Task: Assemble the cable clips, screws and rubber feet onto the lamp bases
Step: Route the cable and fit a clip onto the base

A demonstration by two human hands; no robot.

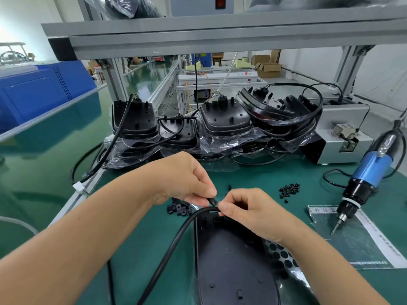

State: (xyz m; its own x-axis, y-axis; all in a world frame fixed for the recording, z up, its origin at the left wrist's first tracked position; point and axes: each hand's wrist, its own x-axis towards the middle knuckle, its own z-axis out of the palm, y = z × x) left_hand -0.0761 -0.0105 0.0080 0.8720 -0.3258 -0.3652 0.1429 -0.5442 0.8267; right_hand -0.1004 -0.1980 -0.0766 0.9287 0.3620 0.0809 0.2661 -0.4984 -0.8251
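A black lamp base [231, 260] lies underside up on the green mat in front of me. Its black cable [176, 236] curves from the base's far end down to the left. My left hand [187, 179] pinches a small black cable clip [213, 201] just above the cable. My right hand [244, 208] pinches the cable at the base's far edge, right beside the clip. Several loose clips [179, 209] lie under my left hand. A pile of black screws [289, 189] sits to the right. A sheet of round black rubber feet [280, 256] lies beside the base.
Stacks of bagged lamp bases [220, 122] with cables fill the back of the bench. A blue electric screwdriver [363, 179] hangs at the right, tip over a printed bag [356, 243]. A grey screw feeder box [343, 133] stands behind it. The bench's left edge [72, 201] drops off.
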